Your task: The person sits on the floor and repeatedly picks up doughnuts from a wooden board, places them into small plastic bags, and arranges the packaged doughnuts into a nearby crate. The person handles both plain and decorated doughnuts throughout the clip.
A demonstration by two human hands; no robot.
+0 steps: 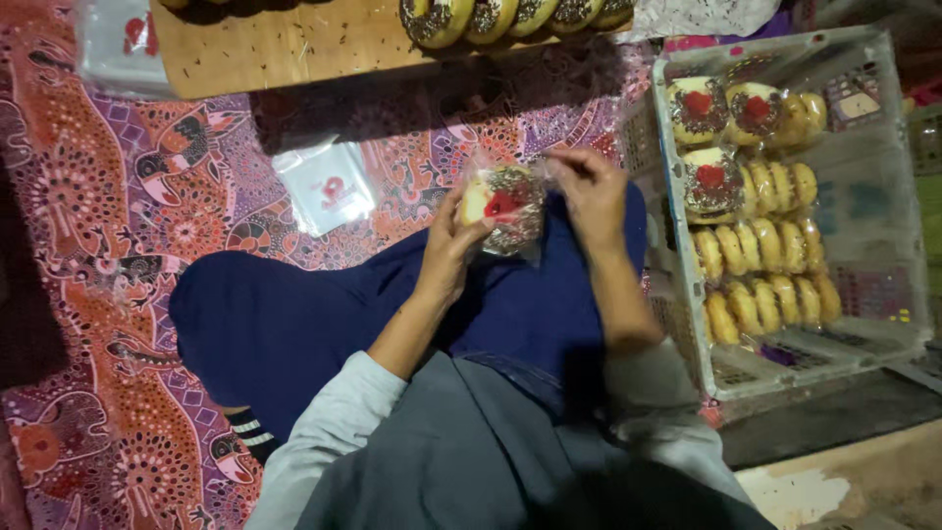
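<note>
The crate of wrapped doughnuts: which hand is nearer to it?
Right. The right hand pinches the bag of the doughnut just beside the crate; the left hand grips the doughnut's far side.

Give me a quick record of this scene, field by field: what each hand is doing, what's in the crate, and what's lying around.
setting: person sitting cross-legged on a patterned cloth
left hand: cradles a doughnut in a clear plastic bag
right hand: pinches the bag's top edge
crate: to the person's right, holds rows of bagged doughnuts
board: wooden, ahead, with unbagged doughnuts along its far end
empty bags: flat on the cloth, left of the hands
</note>
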